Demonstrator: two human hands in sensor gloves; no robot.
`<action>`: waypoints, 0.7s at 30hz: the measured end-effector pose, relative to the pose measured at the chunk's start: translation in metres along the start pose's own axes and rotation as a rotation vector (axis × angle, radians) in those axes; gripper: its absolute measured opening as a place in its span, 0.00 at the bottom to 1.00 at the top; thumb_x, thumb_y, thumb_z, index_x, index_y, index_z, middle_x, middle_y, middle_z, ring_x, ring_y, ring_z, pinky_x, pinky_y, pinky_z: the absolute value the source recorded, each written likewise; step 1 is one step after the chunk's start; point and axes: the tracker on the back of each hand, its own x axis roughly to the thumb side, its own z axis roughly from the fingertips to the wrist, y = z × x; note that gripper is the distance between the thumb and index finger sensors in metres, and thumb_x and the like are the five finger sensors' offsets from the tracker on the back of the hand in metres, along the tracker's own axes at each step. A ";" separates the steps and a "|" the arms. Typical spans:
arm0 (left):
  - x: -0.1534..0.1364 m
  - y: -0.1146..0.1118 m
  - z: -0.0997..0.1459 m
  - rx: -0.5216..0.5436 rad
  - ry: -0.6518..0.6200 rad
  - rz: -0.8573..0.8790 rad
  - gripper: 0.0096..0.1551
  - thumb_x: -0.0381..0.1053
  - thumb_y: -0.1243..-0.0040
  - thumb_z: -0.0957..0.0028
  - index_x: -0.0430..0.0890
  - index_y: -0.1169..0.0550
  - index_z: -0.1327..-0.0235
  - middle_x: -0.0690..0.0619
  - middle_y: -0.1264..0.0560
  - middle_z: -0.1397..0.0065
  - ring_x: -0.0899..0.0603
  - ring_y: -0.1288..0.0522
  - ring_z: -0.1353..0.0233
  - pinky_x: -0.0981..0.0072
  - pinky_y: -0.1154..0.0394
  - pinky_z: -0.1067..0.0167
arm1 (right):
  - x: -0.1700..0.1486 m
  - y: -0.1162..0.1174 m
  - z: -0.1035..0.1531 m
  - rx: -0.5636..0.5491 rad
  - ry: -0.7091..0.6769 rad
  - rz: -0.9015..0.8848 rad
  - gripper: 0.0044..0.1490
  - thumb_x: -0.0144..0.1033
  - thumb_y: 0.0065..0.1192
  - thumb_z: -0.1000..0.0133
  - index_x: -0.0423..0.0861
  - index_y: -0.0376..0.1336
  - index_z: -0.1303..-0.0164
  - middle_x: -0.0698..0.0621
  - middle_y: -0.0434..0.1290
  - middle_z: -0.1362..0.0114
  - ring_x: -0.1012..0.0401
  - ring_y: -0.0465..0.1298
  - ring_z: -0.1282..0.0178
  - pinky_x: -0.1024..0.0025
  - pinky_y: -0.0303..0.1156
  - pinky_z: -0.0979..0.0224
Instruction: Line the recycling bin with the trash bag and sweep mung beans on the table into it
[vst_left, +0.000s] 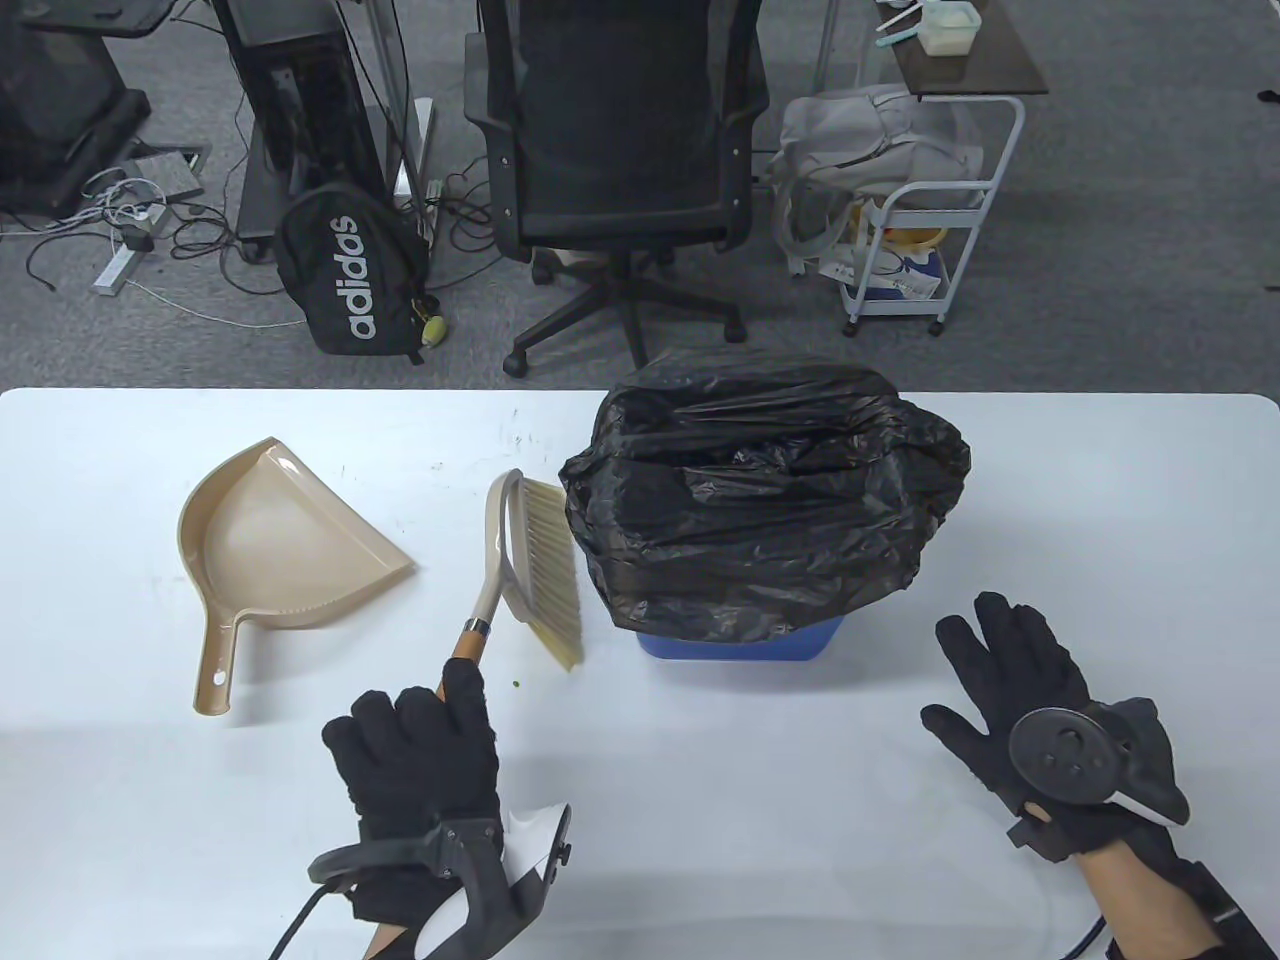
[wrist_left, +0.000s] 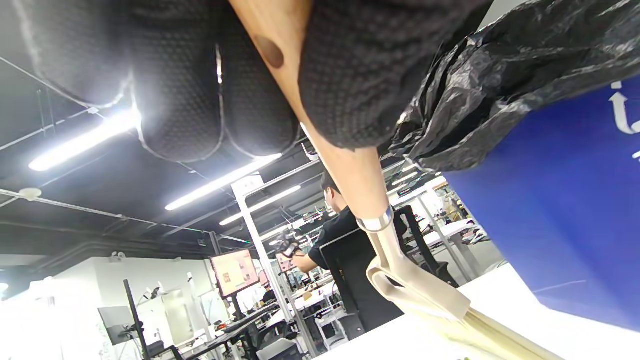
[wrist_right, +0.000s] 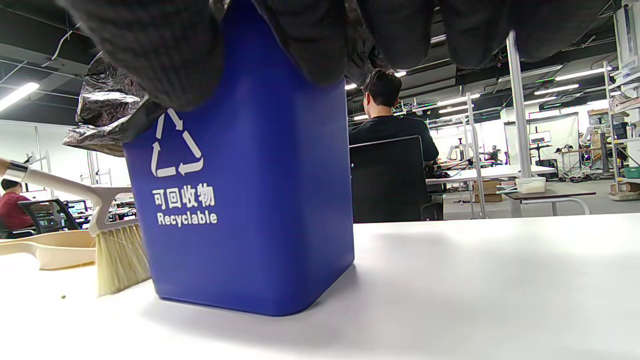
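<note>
On white table (vst_left: 150, 800), bag-lined blue recycling bin (vst_left: 740, 640) ready beside brush (vst_left: 535, 560), wooden handle gripped by left hand (vst_left: 420, 750) for sweeping a stray mung bean (vst_left: 515, 684); right hand (vst_left: 1020, 690) flat, fingers spread.

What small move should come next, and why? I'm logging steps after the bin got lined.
Probably draw the brush toward the dustpan, sweeping the bean along. The left hand already grips the brush handle, the bag covers the bin, and the right hand lies open, free to take the dustpan.
</note>
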 end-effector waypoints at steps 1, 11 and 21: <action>-0.003 -0.001 0.001 0.000 0.003 -0.010 0.31 0.41 0.23 0.55 0.44 0.17 0.34 0.34 0.15 0.43 0.21 0.16 0.40 0.19 0.26 0.41 | 0.000 0.000 0.000 0.000 0.000 0.002 0.53 0.55 0.60 0.45 0.35 0.56 0.16 0.21 0.53 0.17 0.21 0.56 0.24 0.25 0.58 0.31; -0.031 0.006 0.009 0.015 0.014 0.048 0.31 0.42 0.23 0.55 0.46 0.17 0.34 0.36 0.15 0.42 0.22 0.16 0.39 0.19 0.27 0.39 | 0.001 0.000 0.000 -0.002 -0.002 0.002 0.53 0.55 0.60 0.45 0.35 0.56 0.16 0.21 0.53 0.17 0.21 0.56 0.24 0.25 0.58 0.31; -0.079 0.006 0.023 -0.016 -0.007 0.178 0.34 0.43 0.22 0.56 0.45 0.18 0.32 0.39 0.16 0.41 0.22 0.17 0.37 0.18 0.27 0.38 | 0.002 -0.001 0.000 -0.010 -0.002 -0.003 0.54 0.55 0.60 0.45 0.35 0.55 0.15 0.21 0.53 0.17 0.21 0.56 0.24 0.25 0.58 0.31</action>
